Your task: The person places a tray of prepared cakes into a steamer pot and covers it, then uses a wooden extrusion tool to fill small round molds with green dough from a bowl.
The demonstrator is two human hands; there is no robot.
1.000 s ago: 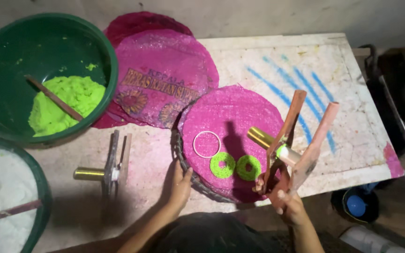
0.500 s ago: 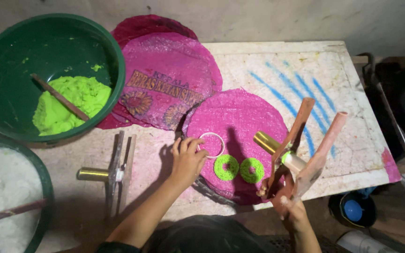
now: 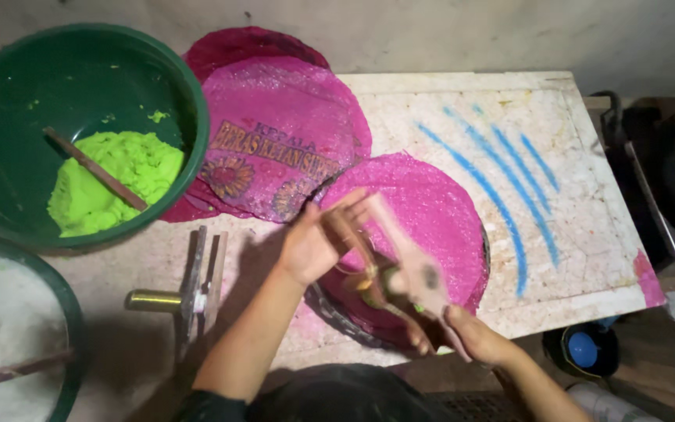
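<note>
My right hand (image 3: 474, 337) grips the lower end of a wooden two-handled press with a brass barrel (image 3: 409, 264), which is blurred by motion. My left hand (image 3: 306, 248) is closed on the upper end of one wooden handle. The press hangs over a round tray lined with a pink plastic sheet (image 3: 441, 202). Hands and press hide the front part of that tray.
A green basin (image 3: 195, 117) at the left holds bright green dough (image 3: 111, 184) and a wooden stick (image 3: 95, 168). A second press (image 3: 195, 291) lies on the table. Pink sheets (image 3: 275, 129) are stacked behind. A basin of white stuff (image 3: 9, 328) sits at the lower left.
My left hand left the tray's edge and took hold of the press handle. The press swung left and down over the tray, covering the green dough rings seen earlier.
</note>
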